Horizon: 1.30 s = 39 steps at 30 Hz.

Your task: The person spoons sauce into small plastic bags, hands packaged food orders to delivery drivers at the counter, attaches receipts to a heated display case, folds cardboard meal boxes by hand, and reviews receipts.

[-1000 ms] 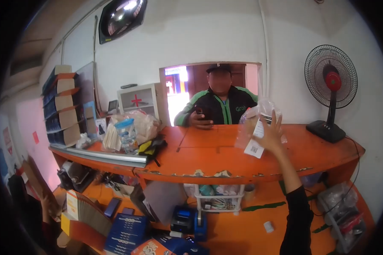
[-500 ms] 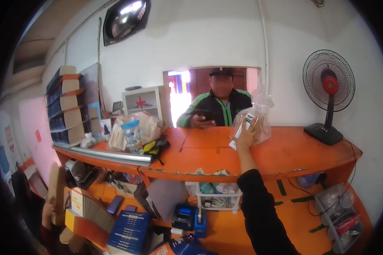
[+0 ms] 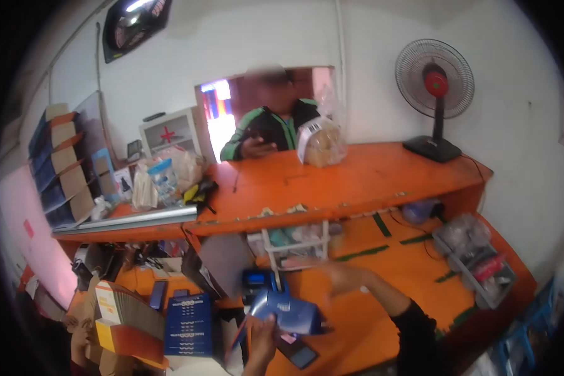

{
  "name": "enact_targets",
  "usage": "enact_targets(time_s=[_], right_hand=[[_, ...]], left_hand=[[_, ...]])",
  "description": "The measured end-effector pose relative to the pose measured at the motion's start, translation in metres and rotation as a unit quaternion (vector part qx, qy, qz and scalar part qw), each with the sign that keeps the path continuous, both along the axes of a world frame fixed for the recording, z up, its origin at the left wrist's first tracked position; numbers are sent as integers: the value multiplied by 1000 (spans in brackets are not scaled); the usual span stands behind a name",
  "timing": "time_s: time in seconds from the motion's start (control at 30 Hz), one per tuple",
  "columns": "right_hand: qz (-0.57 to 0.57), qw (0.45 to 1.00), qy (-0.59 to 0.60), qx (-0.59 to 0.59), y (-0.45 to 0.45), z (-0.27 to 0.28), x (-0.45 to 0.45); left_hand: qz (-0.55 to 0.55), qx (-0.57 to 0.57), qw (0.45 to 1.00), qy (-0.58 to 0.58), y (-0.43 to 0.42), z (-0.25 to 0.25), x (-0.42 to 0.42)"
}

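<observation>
My left hand [image 3: 263, 338] is closed around the edge of a blue packet [image 3: 291, 314] with white print, held over the lower orange desk. Below it a dark phone [image 3: 304, 356] lies on the desk. My right hand [image 3: 343, 279] is above the desk, to the right of a white basket [image 3: 297, 250]; motion smears its fingers, so their state is unclear. Up on the orange counter stands a clear plastic bag [image 3: 323, 143] with brown contents and a white label, apart from both hands. Close to the packet sits a small black device [image 3: 257, 281] with a blue screen.
A person [image 3: 272, 125] holding a phone is at the wall opening. A fan [image 3: 435, 94] stands on the counter's right end. Boxes [image 3: 191, 323] crowd the lower left, beside another person's hand [image 3: 76, 324]. A grey bin [image 3: 476, 269] is at the right.
My right hand has let go of the plastic bag on the counter and drawn back over the lower desk. My left hand has come into view with the blue packet, now raised. The view has shifted.
</observation>
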State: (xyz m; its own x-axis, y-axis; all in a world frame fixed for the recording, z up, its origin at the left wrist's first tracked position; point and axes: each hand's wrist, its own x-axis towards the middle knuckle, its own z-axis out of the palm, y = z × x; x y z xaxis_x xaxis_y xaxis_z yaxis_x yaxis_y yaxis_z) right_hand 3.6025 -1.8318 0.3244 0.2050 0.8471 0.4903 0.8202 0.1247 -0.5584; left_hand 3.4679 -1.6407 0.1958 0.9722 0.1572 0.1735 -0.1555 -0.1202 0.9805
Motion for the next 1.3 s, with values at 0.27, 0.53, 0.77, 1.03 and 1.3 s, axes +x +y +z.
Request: enact_targets(time_s=[0.27,0.53,0.77,1.03,1.3], right_hand=[[-338,922,-14,188,-26,-71,-194],[-677,649,37,345,-19,-75,-280],[-519,831,165,116,-36,-80,-352],[-684,694,96,204,-18,-102,-451],[-823,549,-144,-14,-13,-124,-640]], left_hand=[[-382,-366,848,35,-46,49,-29],[-484,127,836,-225,-84,4,-129],[-603,-252,753,78,-86,31,-115],[-673,45,689,-264,-113,35,-217],[-748,-141,648,13,-174,49,-341]])
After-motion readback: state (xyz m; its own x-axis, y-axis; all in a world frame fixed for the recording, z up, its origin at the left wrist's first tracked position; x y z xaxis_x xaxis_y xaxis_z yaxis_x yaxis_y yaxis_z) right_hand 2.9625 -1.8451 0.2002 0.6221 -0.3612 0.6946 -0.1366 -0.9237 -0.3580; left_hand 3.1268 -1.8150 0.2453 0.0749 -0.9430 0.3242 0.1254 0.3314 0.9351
